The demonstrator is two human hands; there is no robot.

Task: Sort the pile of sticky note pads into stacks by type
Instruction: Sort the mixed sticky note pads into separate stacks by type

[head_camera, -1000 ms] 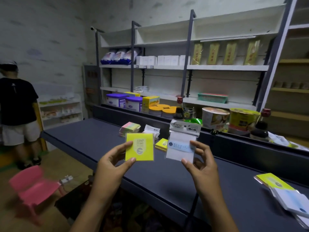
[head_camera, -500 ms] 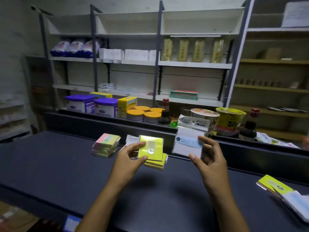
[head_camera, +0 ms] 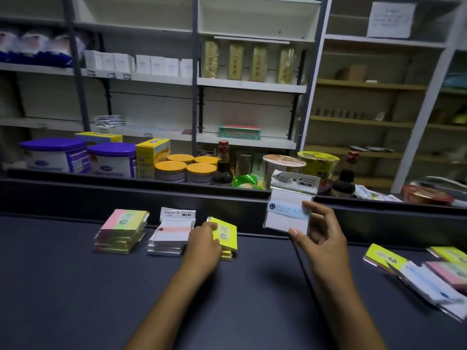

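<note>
The scene is viewed from a single head-worn camera, aimed forward and down over the near counter (head_camera: 75, 286) toward shelves (head_camera: 252, 84).

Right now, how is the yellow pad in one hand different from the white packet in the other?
The yellow pad is plain bright yellow; the white packet is white with a pale blue band. The left hand holds the yellow pad low, on the yellow stack; the right hand holds the white packet up off the counter. The packet looks bigger. Both are wrapped sticky notes.
</note>
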